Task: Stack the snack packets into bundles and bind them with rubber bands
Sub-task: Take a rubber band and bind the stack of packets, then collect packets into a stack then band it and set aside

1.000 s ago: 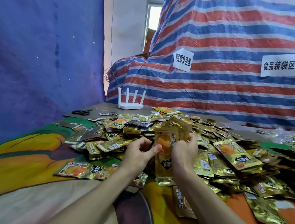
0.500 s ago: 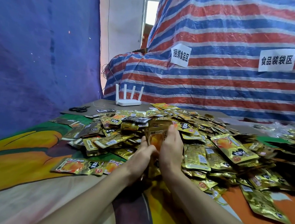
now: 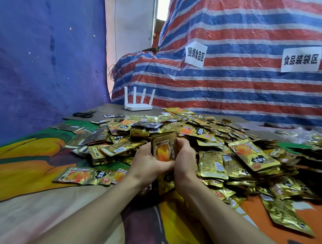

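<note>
A stack of gold snack packets [image 3: 163, 150] stands upright between my two hands at the middle of the table. My left hand [image 3: 149, 164] grips its left side with curled fingers. My right hand [image 3: 186, 158] grips its right side, fingers wrapped over the top edge. The front packet shows an orange picture. Behind and to the right spreads a big heap of loose gold packets [image 3: 222, 146]. No rubber band can be made out.
A pair of loose packets [image 3: 86, 175] lies flat to the left of my hands. Scissors [image 3: 83, 114] and a white router [image 3: 138, 105] sit at the table's far left. Striped tarp [image 3: 236, 79] rises behind; blue tarp [image 3: 36, 54] hangs on the left.
The stack was lowered into the pile between both hands, then raised a little. Both hands have closed round its sides and the front packet shows again.
</note>
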`<state>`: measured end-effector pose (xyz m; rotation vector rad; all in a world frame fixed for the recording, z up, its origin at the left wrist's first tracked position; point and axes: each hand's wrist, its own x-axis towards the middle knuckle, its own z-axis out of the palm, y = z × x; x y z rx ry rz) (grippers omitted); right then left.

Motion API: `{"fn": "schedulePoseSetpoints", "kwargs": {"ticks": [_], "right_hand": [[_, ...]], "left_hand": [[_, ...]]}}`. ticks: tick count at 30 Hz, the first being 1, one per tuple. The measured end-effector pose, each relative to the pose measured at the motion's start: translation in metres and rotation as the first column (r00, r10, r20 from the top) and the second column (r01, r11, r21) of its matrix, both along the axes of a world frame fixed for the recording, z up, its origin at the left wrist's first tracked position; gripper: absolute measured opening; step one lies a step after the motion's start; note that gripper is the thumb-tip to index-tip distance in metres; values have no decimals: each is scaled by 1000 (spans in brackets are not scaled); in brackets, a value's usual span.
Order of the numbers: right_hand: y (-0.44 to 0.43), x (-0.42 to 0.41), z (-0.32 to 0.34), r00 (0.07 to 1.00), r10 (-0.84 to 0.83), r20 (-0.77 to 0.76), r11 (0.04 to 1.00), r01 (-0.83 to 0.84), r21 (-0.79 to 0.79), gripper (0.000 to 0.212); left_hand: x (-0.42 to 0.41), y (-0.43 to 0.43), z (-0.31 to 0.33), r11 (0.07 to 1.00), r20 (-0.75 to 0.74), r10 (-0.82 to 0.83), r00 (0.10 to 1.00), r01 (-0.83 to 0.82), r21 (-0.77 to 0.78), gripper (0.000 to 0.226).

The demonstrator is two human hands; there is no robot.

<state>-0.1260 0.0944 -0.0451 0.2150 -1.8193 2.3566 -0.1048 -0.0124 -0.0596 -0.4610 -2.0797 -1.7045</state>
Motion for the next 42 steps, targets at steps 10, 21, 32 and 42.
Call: {"fn": "schedulePoseSetpoints", "kwargs": {"ticks": [10, 21, 32, 42], "right_hand": [[1, 2, 6, 994, 102, 47, 989, -96, -110, 29], [79, 42, 16, 910, -122, -397, 788, 332, 519, 9], [275, 76, 60, 855, -452, -253, -152, 206, 967, 10], [382, 88, 28, 696, -680, -231, -229, 99, 969, 6]], "left_hand": [[9, 6, 4, 996, -9, -92, 996, 92, 10, 16], [12, 16, -5, 983, 142, -159, 977, 171, -72, 40], [23, 31, -1, 946, 59, -285, 957, 291, -144, 42], [16, 26, -5, 965, 84, -249, 965, 255, -65, 47]]}}
